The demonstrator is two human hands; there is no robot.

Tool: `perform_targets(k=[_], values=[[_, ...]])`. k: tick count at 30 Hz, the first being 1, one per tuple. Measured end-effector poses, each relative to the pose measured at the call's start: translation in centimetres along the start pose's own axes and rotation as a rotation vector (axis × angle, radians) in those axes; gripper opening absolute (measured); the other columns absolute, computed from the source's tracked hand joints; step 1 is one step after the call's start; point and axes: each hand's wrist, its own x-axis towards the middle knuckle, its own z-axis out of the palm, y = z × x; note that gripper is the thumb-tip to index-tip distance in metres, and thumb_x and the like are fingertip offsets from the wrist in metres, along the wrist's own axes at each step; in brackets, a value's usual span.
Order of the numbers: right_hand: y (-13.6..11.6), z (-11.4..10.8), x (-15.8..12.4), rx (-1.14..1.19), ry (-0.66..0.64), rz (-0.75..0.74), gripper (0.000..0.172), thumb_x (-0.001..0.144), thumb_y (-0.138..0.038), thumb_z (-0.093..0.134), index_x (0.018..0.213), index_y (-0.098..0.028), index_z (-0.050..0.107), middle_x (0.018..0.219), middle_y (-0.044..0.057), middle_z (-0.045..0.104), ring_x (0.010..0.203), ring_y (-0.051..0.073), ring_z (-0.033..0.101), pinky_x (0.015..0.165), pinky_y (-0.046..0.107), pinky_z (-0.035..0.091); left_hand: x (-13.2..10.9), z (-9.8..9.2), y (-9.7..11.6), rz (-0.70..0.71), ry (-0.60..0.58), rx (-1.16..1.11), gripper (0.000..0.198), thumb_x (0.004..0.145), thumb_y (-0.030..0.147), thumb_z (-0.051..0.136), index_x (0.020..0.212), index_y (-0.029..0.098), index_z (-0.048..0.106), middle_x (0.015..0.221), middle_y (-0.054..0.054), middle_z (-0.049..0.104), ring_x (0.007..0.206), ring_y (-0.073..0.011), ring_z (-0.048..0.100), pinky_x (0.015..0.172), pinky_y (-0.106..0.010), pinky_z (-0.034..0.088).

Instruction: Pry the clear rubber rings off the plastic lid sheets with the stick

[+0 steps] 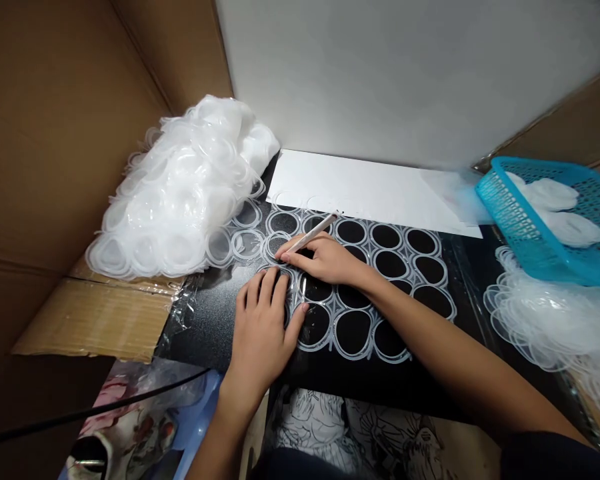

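Observation:
A translucent plastic sheet with rows of ring-shaped cutouts (333, 305) lies flat on the black tabletop (205, 327). My left hand (263, 317) rests palm down at its left side, fingers spread and thumb on a ring. My right hand (327, 259) pinches a slim white pen-like stick (311, 233), which slants up to the right with a dark upper end. Its lower tip is hidden by my fingers, near a ring in the left part of the sheet. Discs fill a few left-hand circles, while the black surface shows through most others.
A tall heap of translucent ring sheets (180, 193) stands at the left on cardboard (95, 317). White paper (350, 177) lies behind the sheet. At the right stand a blue basket (510, 213) holding white discs (570, 227) and a pile of loose ring scraps (535, 313).

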Motion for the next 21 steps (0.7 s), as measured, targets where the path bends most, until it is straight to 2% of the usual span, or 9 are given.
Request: perform_targets(k=[4,8,12,15,18,21], values=[[0.1,0.0,0.0,-0.028,-0.007,-0.035,0.019,0.101,-0.031,0.062,0.103,-0.03,0.081,0.116,0.001,0.08,0.113,0.023,0.072,0.107,0.046,0.052,0.1,-0.1,-0.1,0.001,-0.013,-0.003,0.05,0.106,0.044,0.05,0.146,0.014,0.05,0.154,-0.017,0.053,0.142,-0.0353,0.045,0.115,-0.054,0.038],[0.2,0.4,0.0,-0.106,-0.015,-0.168,0.021,0.105,-0.032,0.057,0.106,-0.028,0.078,0.114,0.002,0.08,0.108,0.02,0.071,0.102,0.041,0.051,0.6,-0.2,-0.1,0.005,-0.016,-0.007,0.05,0.106,0.044,0.05,0.146,0.015,0.049,0.152,-0.017,0.055,0.14,-0.0342,0.048,0.113,-0.053,0.039],[0.3,1.1,-0.3,-0.394,0.01,-0.31,0.024,0.107,-0.025,0.051,0.112,-0.021,0.074,0.115,0.007,0.078,0.102,0.022,0.068,0.09,0.041,0.046,1.0,-0.2,-0.2,-0.006,-0.013,0.002,0.05,0.104,0.046,0.052,0.144,0.015,0.051,0.149,-0.017,0.057,0.136,-0.0343,0.051,0.11,-0.054,0.041],[0.3,1.3,0.0,-0.602,0.032,-0.299,0.025,0.104,-0.017,0.05,0.117,-0.019,0.071,0.119,0.009,0.077,0.103,0.024,0.065,0.085,0.04,0.042,0.9,0.0,-0.3,-0.002,-0.017,0.01,0.05,0.104,0.048,0.051,0.141,0.013,0.053,0.15,-0.019,0.056,0.137,-0.0347,0.05,0.111,-0.055,0.039],[0.1,0.2,1.3,-0.747,0.105,-0.238,0.032,0.105,-0.014,0.044,0.119,-0.021,0.071,0.121,0.01,0.076,0.102,0.026,0.063,0.086,0.042,0.041,0.5,0.0,-0.3,0.014,-0.02,0.01,0.05,0.105,0.047,0.051,0.142,0.013,0.053,0.151,-0.019,0.055,0.139,-0.0348,0.049,0.113,-0.054,0.038],[0.1,-2.5,3.9,-0.846,0.172,-0.189,0.039,0.105,-0.012,0.037,0.12,-0.021,0.072,0.121,0.012,0.074,0.103,0.028,0.061,0.088,0.044,0.041,0.3,0.0,-0.2,0.01,-0.017,0.009,0.048,0.105,0.046,0.051,0.141,0.014,0.054,0.15,-0.019,0.056,0.139,-0.0352,0.05,0.113,-0.054,0.038]])
